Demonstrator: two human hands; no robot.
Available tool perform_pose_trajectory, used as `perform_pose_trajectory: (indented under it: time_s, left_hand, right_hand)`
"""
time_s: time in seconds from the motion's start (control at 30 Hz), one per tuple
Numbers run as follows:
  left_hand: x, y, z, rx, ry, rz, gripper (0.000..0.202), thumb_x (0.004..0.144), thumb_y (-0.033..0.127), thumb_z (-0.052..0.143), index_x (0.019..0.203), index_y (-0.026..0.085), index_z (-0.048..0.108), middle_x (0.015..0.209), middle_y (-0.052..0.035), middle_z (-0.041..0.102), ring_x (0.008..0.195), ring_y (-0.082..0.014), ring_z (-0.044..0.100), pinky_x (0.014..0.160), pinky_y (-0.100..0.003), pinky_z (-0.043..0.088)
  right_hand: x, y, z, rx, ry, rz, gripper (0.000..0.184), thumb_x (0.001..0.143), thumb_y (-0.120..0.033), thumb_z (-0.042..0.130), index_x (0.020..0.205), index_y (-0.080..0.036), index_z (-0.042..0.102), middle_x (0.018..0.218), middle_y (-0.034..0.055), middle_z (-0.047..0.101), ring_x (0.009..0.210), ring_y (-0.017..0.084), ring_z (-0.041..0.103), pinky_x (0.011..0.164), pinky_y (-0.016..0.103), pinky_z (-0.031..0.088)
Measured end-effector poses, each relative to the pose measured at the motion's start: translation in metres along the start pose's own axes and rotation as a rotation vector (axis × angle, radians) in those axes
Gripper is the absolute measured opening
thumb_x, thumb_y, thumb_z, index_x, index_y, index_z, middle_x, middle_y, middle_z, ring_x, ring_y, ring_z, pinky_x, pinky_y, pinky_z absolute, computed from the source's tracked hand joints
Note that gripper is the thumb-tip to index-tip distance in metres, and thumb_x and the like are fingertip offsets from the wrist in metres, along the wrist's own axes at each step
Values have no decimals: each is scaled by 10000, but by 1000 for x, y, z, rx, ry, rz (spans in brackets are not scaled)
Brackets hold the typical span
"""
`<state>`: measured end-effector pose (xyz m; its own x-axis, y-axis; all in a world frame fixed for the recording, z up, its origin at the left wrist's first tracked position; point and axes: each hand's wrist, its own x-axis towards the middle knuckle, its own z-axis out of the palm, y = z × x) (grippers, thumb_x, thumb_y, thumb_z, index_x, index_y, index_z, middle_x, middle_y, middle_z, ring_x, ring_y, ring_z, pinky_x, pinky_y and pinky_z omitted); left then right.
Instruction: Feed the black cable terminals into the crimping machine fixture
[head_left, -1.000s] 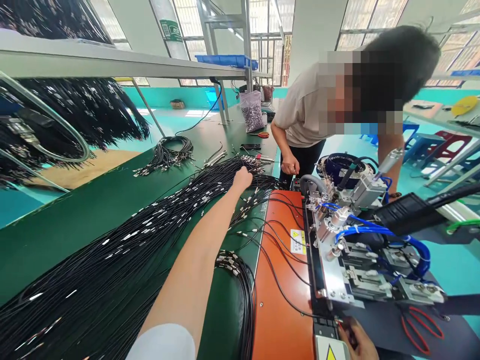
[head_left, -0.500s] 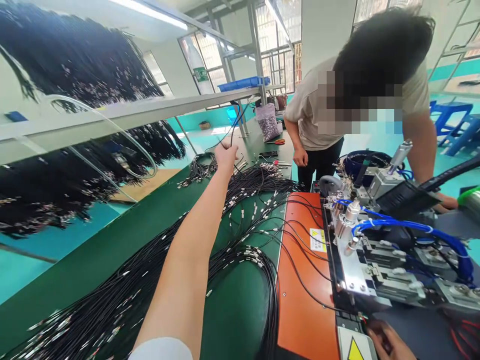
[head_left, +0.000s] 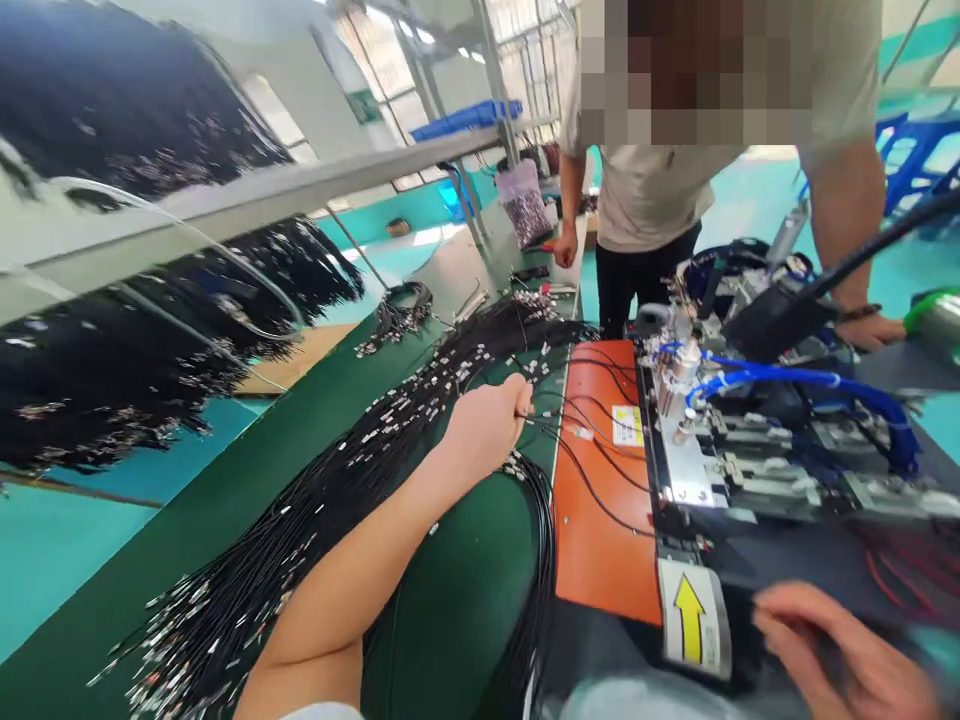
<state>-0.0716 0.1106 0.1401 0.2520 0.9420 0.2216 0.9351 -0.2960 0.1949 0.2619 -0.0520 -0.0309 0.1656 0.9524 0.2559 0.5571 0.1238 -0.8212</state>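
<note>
My left hand (head_left: 491,422) is closed in a pinch on a thin black cable, at the left side of the orange plate (head_left: 604,560). Around it lie black cables (head_left: 390,430) with pale ends, in a long heap on the green table. Several single cables (head_left: 589,470) run across the plate to the machine (head_left: 694,450). My right hand (head_left: 847,650) is blurred at the lower right, beside a label with a yellow arrow (head_left: 694,615). Its fingers are loosely curved and apart, with nothing visible in them.
Across the machine stands a person (head_left: 652,200), one hand resting at its far right. Cable bundles (head_left: 135,110) hang at the left by a metal shelf (head_left: 330,180). A curved cable bundle (head_left: 541,560) lies beside the plate; a bag of small parts (head_left: 523,205) stands farther back.
My left hand has come back from the far end of the cable heap to beside the orange plate. My right hand has moved away from the machine's front edge. The other person has straightened up.
</note>
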Motion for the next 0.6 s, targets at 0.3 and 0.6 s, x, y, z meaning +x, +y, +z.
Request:
perform_pose_trajectory:
  time_s: [0.3,0.6]
  left_hand:
    - [-59,37,74,236,56,82,311,1042,304,320,853,199,542,621,4,592,547,-159,541,568,-300,251]
    - [-67,35,108,164,62,72,296,1036,298,353,866,195,572,667,-7,622,595,-174,559,605,-315,292]
  right_hand:
    - [58,-99,47,483,-498,75,222,922,-367,624,1077,-209,645,905,32,669,766,146,610,682,281,499]
    - [54,-78,51,874,-656,412,202,903,-369,668,935,-173,703,785,4,675,582,73,550,574,222,461]
